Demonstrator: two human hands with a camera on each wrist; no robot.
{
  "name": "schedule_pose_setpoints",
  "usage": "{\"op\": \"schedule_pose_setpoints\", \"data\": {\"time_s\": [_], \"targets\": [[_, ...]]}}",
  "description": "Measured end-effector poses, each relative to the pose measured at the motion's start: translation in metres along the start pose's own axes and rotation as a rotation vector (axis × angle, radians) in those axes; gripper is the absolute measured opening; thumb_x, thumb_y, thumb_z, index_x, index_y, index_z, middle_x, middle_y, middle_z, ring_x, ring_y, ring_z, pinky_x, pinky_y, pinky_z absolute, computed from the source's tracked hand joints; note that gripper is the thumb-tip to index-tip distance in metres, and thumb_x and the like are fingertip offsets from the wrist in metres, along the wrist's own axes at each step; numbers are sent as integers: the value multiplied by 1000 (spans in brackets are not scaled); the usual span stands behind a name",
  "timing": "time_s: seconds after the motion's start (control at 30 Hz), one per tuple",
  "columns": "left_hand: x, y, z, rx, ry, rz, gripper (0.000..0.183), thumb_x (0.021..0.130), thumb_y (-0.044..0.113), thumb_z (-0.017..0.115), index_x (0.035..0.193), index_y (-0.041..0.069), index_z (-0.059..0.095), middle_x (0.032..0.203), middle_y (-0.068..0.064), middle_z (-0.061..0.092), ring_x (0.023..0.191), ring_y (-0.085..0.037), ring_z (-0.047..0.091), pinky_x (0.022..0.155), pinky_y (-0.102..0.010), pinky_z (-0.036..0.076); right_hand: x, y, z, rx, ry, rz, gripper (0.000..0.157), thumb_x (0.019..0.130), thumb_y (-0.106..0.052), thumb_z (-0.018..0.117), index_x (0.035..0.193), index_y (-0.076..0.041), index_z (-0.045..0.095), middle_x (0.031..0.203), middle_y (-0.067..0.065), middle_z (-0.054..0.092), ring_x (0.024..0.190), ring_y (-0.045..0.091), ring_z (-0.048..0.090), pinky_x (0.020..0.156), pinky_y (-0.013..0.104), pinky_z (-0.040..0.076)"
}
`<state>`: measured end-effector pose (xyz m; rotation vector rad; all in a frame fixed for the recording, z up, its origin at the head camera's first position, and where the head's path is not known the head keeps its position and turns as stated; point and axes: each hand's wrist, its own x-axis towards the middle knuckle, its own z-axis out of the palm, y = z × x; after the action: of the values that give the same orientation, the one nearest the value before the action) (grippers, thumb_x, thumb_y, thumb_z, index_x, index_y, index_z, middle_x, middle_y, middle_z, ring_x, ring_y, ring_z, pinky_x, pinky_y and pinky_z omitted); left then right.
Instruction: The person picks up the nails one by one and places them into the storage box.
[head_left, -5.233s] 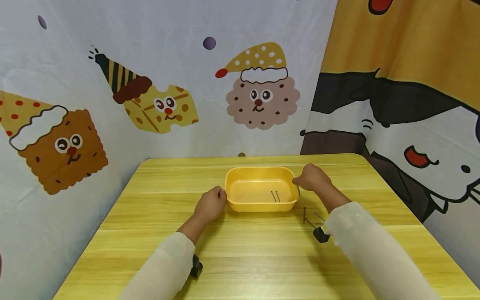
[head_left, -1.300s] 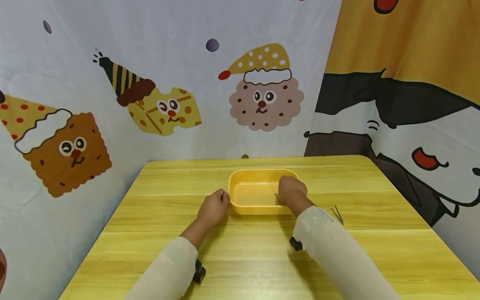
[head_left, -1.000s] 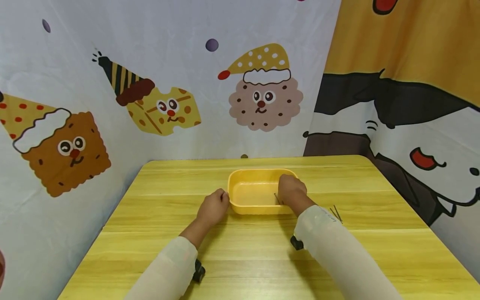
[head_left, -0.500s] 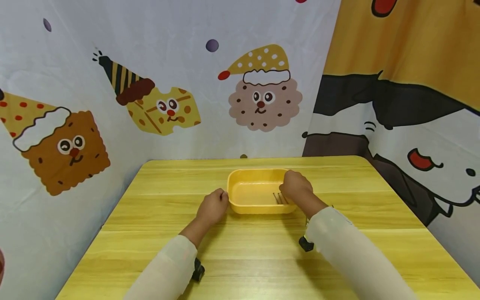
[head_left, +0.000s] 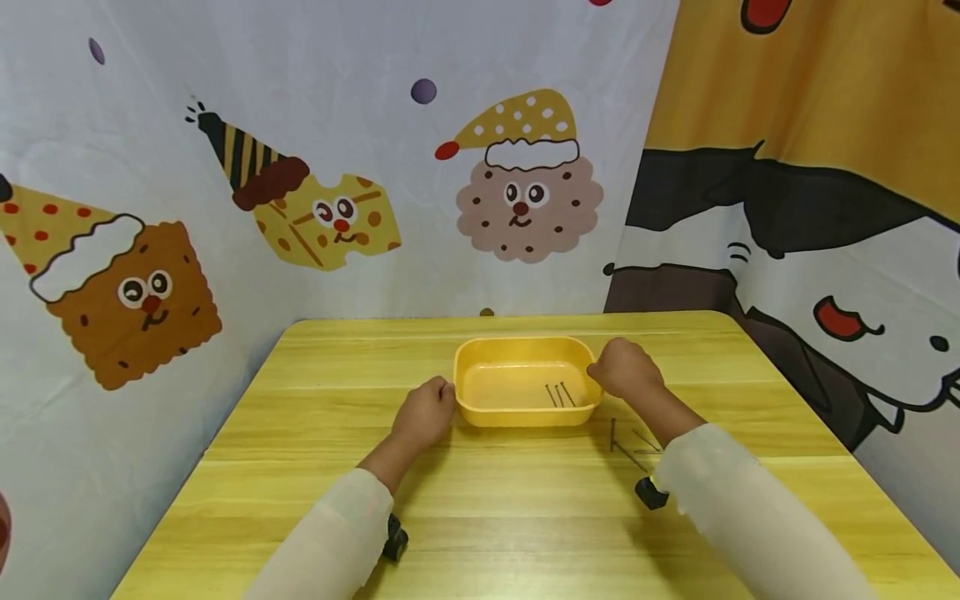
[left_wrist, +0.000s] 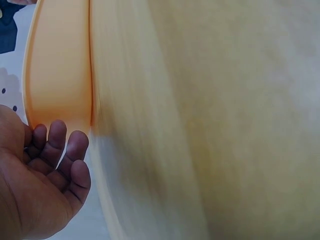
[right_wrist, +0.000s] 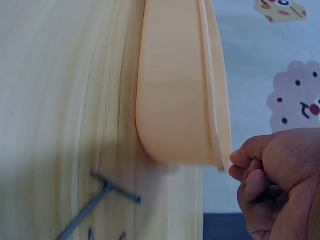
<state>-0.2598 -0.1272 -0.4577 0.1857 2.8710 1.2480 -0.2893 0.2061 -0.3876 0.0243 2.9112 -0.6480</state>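
My left hand (head_left: 426, 413) holds the left end of a yellow plastic tray (head_left: 525, 417); in the left wrist view its curled fingers (left_wrist: 75, 147) lie against the end wall. Three nails (head_left: 560, 395) lie side by side in the tray's right half. At the opposite end, my right hand (head_left: 628, 369) is just outside the rim with its fingers curled. The right wrist view has the thumb tip right by the rim, and no nail shows in the fingers. Several more nails (head_left: 628, 455) lie loosely on the table, below the right hand.
The wooden table (head_left: 480, 508) extends around the tray. Behind it hangs a white cloth (head_left: 345, 300) printed with cartoon food characters. Small black wrist cameras (head_left: 651, 493) show at both sleeve cuffs.
My right hand has come out of the tray and moved right, past its rim. The tray now shows three nails instead of the earlier two. The left hand keeps its grip.
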Motion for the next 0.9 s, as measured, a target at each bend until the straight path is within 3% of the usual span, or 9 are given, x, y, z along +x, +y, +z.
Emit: {"op": "schedule_pose_setpoints", "data": {"time_s": [0.5,0.73,0.9], "targets": [[0,3,-3,16,7,2,35,112,30,38,88,11,55,71,-5,52,58,-20,46,56,-33,39,-16,52,-9,24,14,25,50,99,-20,60,52,-19,43,49,-5,32,43,10,26,44,27,31],[1,2,-2,17,11,8,34,111,29,39,88,11,56,71,-5,53,58,-20,46,56,-33,40,-20,76,-11,-3,-9,49,46,97,-17,57,54,-21,41,51,-6,31,45,10,25,46,28,29],[1,2,-2,16,10,3,34,111,29,39,88,11,55,71,-5,53,57,-20,46,55,-33,39,-20,91,-11,-69,-75,41,41,91,-14,55,56,-24,36,56,-6,27,53,12,22,53,31,27]]}}
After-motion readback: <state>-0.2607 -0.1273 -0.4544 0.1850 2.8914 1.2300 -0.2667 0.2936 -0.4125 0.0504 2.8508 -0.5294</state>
